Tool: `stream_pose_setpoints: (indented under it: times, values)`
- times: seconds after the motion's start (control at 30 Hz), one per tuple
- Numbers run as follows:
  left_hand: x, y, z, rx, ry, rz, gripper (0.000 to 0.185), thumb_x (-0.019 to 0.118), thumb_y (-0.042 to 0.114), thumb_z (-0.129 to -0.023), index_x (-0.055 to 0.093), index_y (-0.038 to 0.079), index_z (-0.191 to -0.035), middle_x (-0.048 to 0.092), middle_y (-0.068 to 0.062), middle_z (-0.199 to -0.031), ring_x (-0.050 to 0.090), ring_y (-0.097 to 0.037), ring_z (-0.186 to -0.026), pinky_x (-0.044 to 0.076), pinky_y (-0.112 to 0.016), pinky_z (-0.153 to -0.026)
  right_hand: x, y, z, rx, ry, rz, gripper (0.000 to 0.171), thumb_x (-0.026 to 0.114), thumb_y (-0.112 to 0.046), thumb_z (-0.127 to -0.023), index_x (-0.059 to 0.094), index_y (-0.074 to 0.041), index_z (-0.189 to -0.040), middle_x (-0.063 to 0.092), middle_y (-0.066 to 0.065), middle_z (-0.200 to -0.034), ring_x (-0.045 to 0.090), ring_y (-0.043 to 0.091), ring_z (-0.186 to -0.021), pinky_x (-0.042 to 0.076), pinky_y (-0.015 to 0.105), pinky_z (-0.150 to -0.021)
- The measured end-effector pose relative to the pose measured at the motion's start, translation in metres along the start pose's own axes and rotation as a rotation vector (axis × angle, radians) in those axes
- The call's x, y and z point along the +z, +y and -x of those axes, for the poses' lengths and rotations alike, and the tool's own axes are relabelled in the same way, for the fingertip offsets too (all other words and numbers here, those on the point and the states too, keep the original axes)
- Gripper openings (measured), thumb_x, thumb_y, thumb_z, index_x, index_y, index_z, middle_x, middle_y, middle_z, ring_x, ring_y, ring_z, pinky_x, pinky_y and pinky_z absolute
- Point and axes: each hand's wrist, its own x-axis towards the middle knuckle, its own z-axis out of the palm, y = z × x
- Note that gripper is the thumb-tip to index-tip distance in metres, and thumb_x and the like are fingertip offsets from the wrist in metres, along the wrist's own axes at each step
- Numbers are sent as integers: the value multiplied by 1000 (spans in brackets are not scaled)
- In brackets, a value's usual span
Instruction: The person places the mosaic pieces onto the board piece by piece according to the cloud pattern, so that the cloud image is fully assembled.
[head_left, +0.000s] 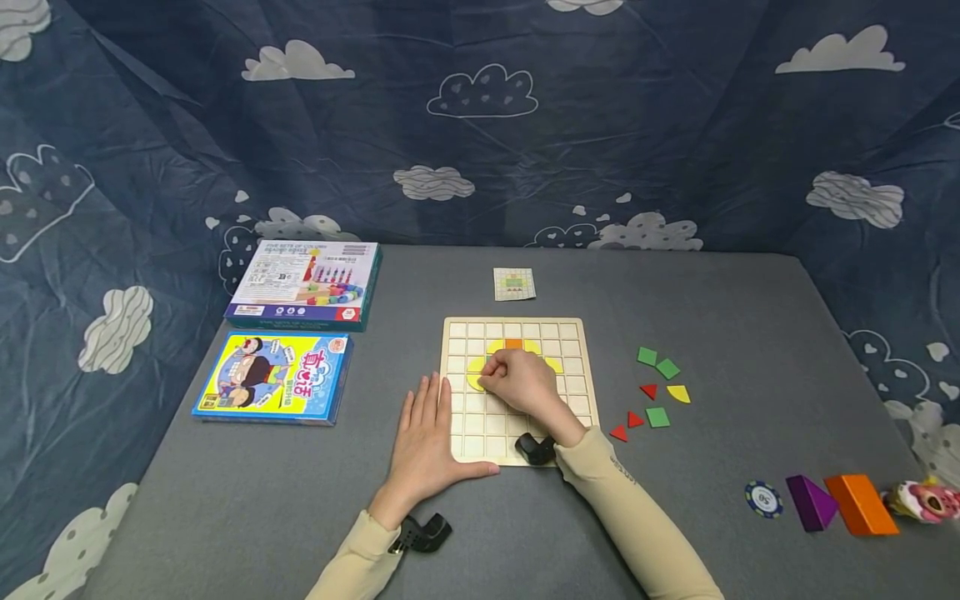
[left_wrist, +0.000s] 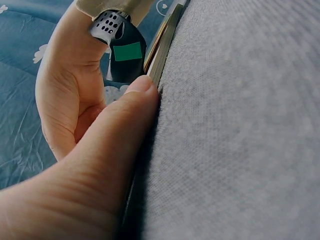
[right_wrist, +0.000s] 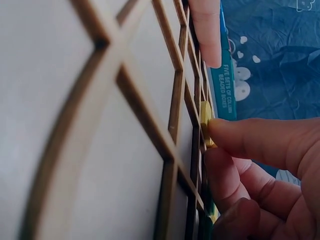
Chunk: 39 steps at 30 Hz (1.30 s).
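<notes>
— On the grey table (head_left: 225,500), mid-way across, lies the grid board (head_left: 577,329). See how the left hand (head_left: 426,442) sits?

— Flat, fingers straight, palm on the cloth, fingertips along the board's left edge and the thumb against its near edge. I'd say it is there to stop the board sliding while the other hand works. The left wrist view shows the thumb (left_wrist: 135,107) pressed right up to the wooden rim.

— And the right hand (head_left: 521,382)?

— It is over the middle of the board, fingers curled and pinched on a yellow piece (right_wrist: 205,122), which stands against the slats of a cell. In the head view, yellow shows on either side of that hand, and an orange square (head_left: 513,343) sits in the row above.

— So what is in the board?

— Yellow pieces around the hand and that orange square; most cells I can see are bare wood. What lies under the hand I can't tell.

— The spares?

— Loose on the table to the right of the board, well apart from it: green squares (head_left: 657,390), red triangles (head_left: 633,418), one yellow wedge (head_left: 678,393). Handy for the right hand, I'd guess.

— That small card (head_left: 514,284) beyond the board?

— It shows a grid picture; too small to read. Two boxes (head_left: 288,333) lie shut on the left.
</notes>
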Motion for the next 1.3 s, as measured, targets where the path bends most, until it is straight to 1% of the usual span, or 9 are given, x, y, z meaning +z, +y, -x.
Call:
stream_pose_setpoints:
  times: [0.17,0.37,0.6,0.87,1.13,1.3]
  values:
    - [1,0,1,15,26,1,135,58,86,-59,17,-6,-148,14,-23,-154,9,-34,-142,7,-49,-112,-1,0,1,16,-2,16,15,80,-28,-75,69,-19,-76,55,-8,-63,50,11,-55,38,30,-51]
    - [1,-1,1,15,28,-4,135,57,86,-59,18,-6,-148,15,-23,-154,8,-34,-142,7,-48,-112,-1,-1,2,14,0,57,21,84,-32,-70,69,-19,-78,53,-8,-62,49,11,-54,37,31,-50]
    - [2,0,1,14,27,0,135,56,87,-59,18,-6,-148,15,-23,-154,8,-33,-142,7,-48,-112,1,-1,3,0,18,71,21,84,-31,-70,69,-18,-78,54,-9,-62,49,10,-54,37,30,-50]
    - [2,-1,2,29,51,4,134,54,88,-59,20,-7,-148,17,-24,-153,11,-35,-141,9,-50,-111,1,-3,4,1,25,92,21,83,-32,-71,68,-18,-79,53,-9,-62,49,10,-54,37,31,-49]
    - [0,-1,1,11,19,6,135,55,88,-59,16,-6,-148,14,-22,-154,8,-34,-142,6,-48,-112,0,-4,3,8,29,109,21,82,-32,-72,68,-18,-79,53,-9,-62,49,10,-54,37,31,-49]
    - [0,-1,1,11,10,3,135,57,87,-59,16,-6,-148,14,-22,-154,7,-34,-142,6,-49,-112,-1,-4,4,11,21,96,21,83,-31,-72,68,-18,-80,54,-9,-62,49,10,-55,36,31,-50]
